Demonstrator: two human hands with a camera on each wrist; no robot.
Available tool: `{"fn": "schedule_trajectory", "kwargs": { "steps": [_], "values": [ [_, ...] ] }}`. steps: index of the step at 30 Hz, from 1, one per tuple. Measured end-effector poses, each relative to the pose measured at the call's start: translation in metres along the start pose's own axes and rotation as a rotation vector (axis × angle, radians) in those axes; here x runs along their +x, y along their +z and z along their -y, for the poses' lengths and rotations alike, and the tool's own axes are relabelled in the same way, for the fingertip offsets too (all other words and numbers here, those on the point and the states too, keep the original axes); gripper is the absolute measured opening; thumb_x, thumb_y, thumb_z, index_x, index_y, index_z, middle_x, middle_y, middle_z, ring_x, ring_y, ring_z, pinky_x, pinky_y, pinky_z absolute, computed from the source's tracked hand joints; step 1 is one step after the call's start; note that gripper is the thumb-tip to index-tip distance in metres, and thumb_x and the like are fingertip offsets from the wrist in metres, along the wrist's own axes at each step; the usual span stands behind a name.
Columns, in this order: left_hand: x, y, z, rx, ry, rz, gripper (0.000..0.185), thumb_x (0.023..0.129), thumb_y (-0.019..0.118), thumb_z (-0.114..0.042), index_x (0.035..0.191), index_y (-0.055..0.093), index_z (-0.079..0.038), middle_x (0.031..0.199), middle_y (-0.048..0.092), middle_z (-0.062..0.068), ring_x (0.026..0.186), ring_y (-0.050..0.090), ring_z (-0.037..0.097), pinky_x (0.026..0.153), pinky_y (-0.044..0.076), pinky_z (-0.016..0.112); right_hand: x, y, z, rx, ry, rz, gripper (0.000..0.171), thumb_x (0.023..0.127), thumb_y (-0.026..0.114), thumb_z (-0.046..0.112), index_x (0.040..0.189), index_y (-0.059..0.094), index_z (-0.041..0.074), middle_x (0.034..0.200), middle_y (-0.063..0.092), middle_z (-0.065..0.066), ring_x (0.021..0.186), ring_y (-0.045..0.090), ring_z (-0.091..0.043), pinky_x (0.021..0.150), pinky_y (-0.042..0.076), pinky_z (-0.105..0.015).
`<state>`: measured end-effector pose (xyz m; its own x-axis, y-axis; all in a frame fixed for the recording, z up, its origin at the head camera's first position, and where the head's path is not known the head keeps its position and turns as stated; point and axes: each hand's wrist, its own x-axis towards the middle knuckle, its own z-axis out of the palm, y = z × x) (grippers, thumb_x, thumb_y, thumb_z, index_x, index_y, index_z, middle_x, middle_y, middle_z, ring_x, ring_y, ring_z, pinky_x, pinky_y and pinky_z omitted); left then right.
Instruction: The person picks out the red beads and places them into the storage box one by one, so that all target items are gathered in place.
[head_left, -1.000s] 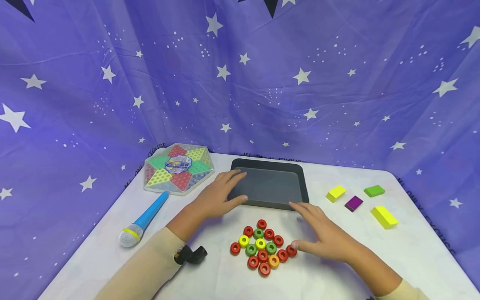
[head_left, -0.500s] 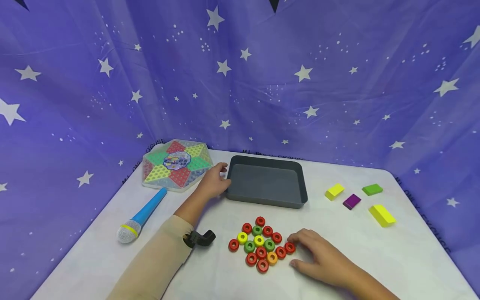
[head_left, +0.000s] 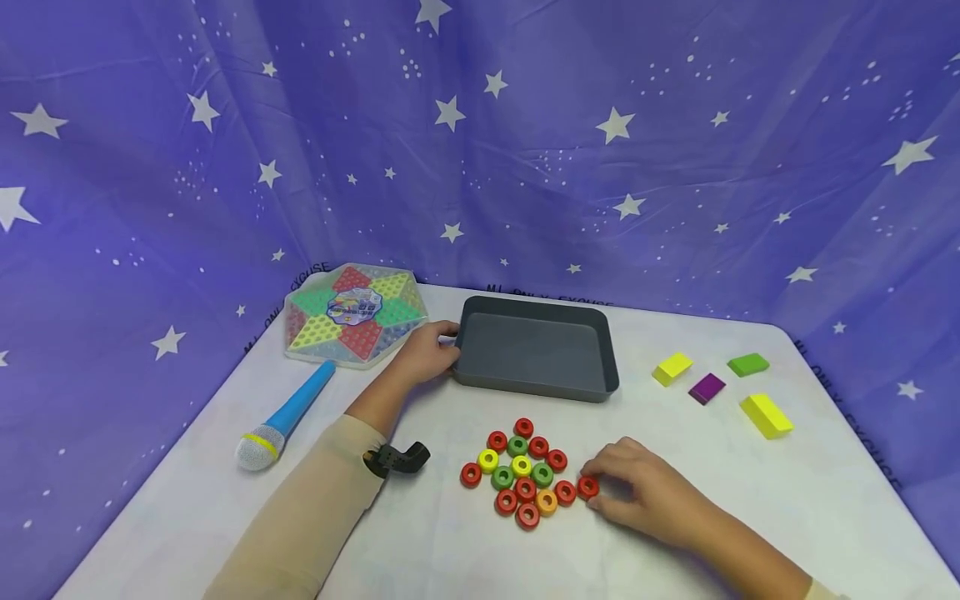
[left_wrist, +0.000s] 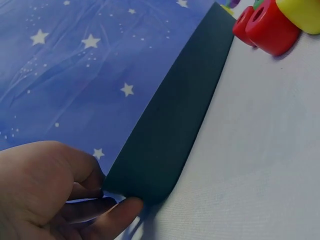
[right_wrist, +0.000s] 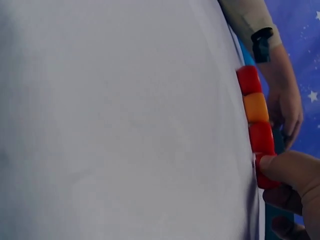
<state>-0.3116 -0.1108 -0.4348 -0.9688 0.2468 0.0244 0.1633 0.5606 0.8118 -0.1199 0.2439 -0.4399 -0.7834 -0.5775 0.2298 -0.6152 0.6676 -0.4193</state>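
Near the front edge of the table [head_left: 750,517], right of its middle, the fingers [head_left: 600,473] of the right hand [head_left: 645,492] curl onto a red ring [head_left: 588,487], pinching it at the right end of a cluster of rings [head_left: 525,475]; the right wrist view shows a fingertip [right_wrist: 274,165] pressed on that ring [right_wrist: 265,177] with further red and orange rings lined up beyond it. Cluster: red, green, yellow and one orange ring, lying flat and touching one another, just left of the right hand and nearer the front edge than the tray. Left hand [head_left: 427,350]: fingers [left_wrist: 80,190] curled round the left end of a dark grey tray [head_left: 536,379], thumb under its corner in the left wrist view; the tray [left_wrist: 170,135] sits toward the back edge of the table, at its middle, well apart from the rings. Left forearm in a beige sleeve [head_left: 315,508] with a small black strap clip [head_left: 396,458] at the wrist. Hexagonal game board [head_left: 352,325]: back-left corner of the table, just beside the left hand. Toy microphone [head_left: 285,417], blue handle, grey head: near the left edge, in front of the board. Blocks near the right edge: two yellow [head_left: 672,367] [head_left: 767,414], one purple [head_left: 707,387], one green [head_left: 747,363], apart from each other. Backdrop: purple cloth with white stars [head_left: 525,150], behind and beside the table.
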Motion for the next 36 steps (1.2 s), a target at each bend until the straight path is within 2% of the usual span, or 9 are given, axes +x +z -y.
{"fn": "schedule_trajectory", "kwargs": {
  "steps": [3,7,11,17,20,25,30,36],
  "values": [
    [0.000,0.000,0.002,-0.030,-0.002,0.011,0.051,0.087,0.059,-0.009,0.137,0.060,-0.004,0.133,0.064,0.016,0.096,0.072,0.025,0.063,0.061,0.029,0.002,-0.008,-0.003,0.010,-0.033,0.024,0.028,0.084,0.083,0.026,0.109,0.072,0.033,0.105,0.063,0.028,0.099,0.055,0.002,0.085,0.054,-0.027],
    [-0.001,0.002,0.003,-0.055,-0.002,0.024,0.055,0.087,0.058,-0.006,0.141,0.056,-0.002,0.132,0.063,0.018,0.108,0.069,0.029,0.065,0.062,0.030,0.010,-0.024,-0.009,0.007,-0.070,0.062,0.029,0.084,0.082,0.024,0.110,0.072,0.031,0.102,0.062,0.027,0.096,0.056,0.000,0.083,0.054,-0.026],
    [-0.002,0.002,0.002,-0.057,-0.009,0.021,0.060,0.086,0.058,-0.006,0.145,0.053,-0.004,0.133,0.063,0.018,0.104,0.070,0.028,0.064,0.062,0.030,0.025,-0.044,-0.016,-0.016,-0.116,0.088,0.031,0.083,0.081,0.017,0.110,0.073,0.027,0.100,0.062,0.025,0.090,0.057,-0.003,0.078,0.054,-0.026],
    [-0.004,0.002,0.003,-0.052,-0.027,0.029,0.059,0.088,0.058,-0.007,0.147,0.053,-0.007,0.136,0.062,0.017,0.103,0.069,0.028,0.064,0.062,0.029,0.054,-0.075,-0.027,-0.043,-0.065,0.134,0.030,0.084,0.079,0.017,0.112,0.072,0.026,0.103,0.063,0.022,0.090,0.059,-0.005,0.071,0.056,-0.028],
    [-0.003,0.002,0.004,-0.067,-0.027,0.036,0.057,0.089,0.059,-0.007,0.146,0.054,-0.006,0.138,0.061,0.017,0.105,0.069,0.029,0.064,0.062,0.029,0.072,-0.089,-0.033,-0.050,-0.048,0.116,0.029,0.085,0.078,0.015,0.111,0.072,0.027,0.101,0.064,0.021,0.086,0.058,-0.008,0.062,0.052,-0.025],
    [0.001,0.000,0.003,-0.102,-0.009,0.046,0.058,0.089,0.058,-0.005,0.146,0.054,-0.004,0.137,0.062,0.019,0.098,0.071,0.026,0.064,0.062,0.030,0.102,-0.110,-0.045,-0.096,-0.033,0.048,0.026,0.087,0.078,0.016,0.110,0.072,0.026,0.098,0.065,0.017,0.082,0.053,-0.013,0.059,0.046,-0.024],
    [0.002,-0.002,0.001,-0.112,-0.004,0.044,0.057,0.089,0.059,-0.003,0.145,0.055,-0.003,0.136,0.062,0.021,0.092,0.071,0.025,0.064,0.062,0.031,0.131,-0.120,-0.055,-0.129,-0.012,0.040,0.024,0.088,0.076,0.017,0.112,0.073,0.019,0.094,0.065,0.010,0.082,0.053,-0.019,0.060,0.045,-0.027],
    [0.000,-0.008,0.001,-0.105,-0.028,0.066,0.056,0.090,0.058,-0.004,0.146,0.053,-0.002,0.139,0.059,0.021,0.096,0.071,0.026,0.066,0.062,0.030,0.162,-0.114,-0.070,-0.143,0.001,0.081,0.025,0.089,0.074,0.014,0.114,0.074,0.014,0.095,0.067,0.004,0.082,0.055,-0.022,0.064,0.047,-0.032]
  ]
}}
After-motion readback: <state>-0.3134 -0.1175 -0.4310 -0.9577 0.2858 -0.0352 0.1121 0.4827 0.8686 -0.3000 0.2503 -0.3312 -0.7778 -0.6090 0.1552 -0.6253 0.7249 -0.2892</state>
